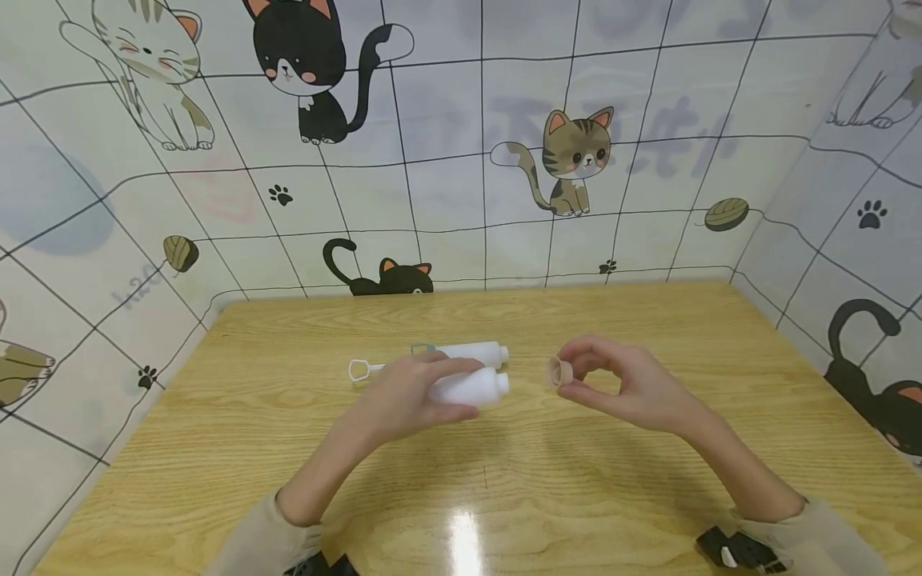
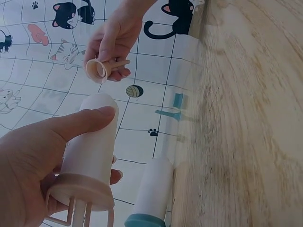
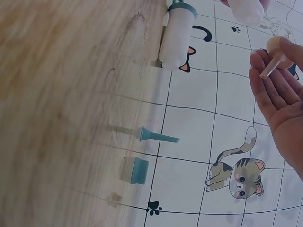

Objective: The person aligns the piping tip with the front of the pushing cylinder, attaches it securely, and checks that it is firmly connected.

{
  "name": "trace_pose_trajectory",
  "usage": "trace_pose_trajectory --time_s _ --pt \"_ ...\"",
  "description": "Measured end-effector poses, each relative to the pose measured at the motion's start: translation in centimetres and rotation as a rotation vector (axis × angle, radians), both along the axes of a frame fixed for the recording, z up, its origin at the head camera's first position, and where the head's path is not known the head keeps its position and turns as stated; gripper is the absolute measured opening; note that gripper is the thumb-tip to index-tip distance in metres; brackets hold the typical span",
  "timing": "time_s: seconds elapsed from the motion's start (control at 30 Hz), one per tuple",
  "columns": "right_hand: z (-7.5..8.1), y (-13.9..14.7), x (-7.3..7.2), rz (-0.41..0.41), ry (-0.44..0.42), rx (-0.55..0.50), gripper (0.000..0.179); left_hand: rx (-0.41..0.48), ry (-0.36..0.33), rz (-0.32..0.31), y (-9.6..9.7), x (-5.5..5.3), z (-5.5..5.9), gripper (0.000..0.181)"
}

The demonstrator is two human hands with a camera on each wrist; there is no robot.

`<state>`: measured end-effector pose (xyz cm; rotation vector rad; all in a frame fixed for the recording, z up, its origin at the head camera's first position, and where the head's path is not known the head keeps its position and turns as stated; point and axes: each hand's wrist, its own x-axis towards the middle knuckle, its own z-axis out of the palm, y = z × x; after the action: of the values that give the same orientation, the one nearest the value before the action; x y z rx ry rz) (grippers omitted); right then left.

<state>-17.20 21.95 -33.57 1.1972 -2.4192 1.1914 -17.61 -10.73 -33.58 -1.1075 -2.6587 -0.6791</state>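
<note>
My left hand [image 1: 418, 400] grips a white syringe-like tube [image 1: 471, 388] lying sideways above the table, its narrow neck toward the right. Behind the wrist a loop handle [image 1: 358, 370] sticks out to the left, and a beige collar [image 2: 78, 187] rings that end. A short gap to the right, my right hand [image 1: 641, 384] pinches a beige nozzle cap [image 1: 559, 372] between thumb and fingers. Its round open mouth [image 2: 98, 71] faces the tube's neck, and a thin spout [image 3: 271, 67] points away from it. Cap and tube are apart.
A second white tube [image 1: 475, 353] with a teal collar [image 3: 185, 8] lies just behind the held one. On the table, a teal nozzle [image 3: 156, 136] and a teal cap [image 3: 139, 170] stand close together. Cat-printed walls [image 1: 446, 184] border the wooden table [image 1: 612, 496].
</note>
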Motion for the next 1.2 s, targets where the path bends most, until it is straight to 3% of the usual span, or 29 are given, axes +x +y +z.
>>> trace_pose_trajectory --time_s 0.3,0.53,1.2 --pt "0.1 -0.3 0.3 -0.003 0.029 0.026 0.043 0.001 0.038 -0.017 0.5 0.8 0.5 0.052" --pt "0.2 -0.4 0.5 0.009 0.037 0.028 0.044 0.022 0.022 -0.036 0.9 1.4 0.8 0.051" --pt "0.2 -1.3 0.8 0.079 0.060 0.035 0.046 0.032 0.145 -0.079 1.6 2.3 1.0 0.053"
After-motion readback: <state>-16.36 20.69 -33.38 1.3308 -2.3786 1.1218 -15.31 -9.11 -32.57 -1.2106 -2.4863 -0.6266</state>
